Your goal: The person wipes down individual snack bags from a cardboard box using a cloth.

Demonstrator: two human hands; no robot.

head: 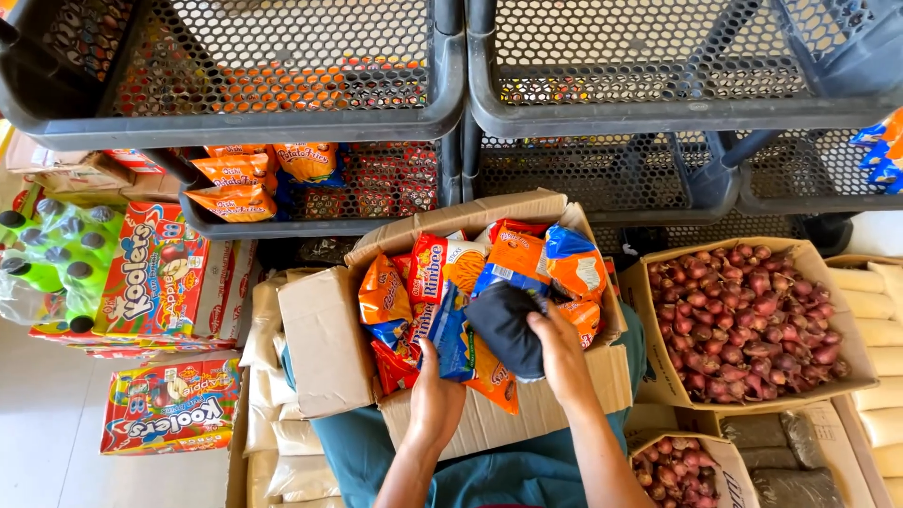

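Below black mesh shelves (282, 113), both hands' fingers close on snack packets (451, 282) in a cardboard box (329, 339).

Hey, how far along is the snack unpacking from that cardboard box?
Done: some orange packets already lie in the lower black rack basket. In hand: the left hand grips a blue packet and the right hand a dark pouch in the open cardboard box. Left: many snack packets remain inside.

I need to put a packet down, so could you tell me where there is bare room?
Bare floor lies left of the juice cartons. The top wire basket looks mostly bare. The snack box under both hands and the shallot box are packed.
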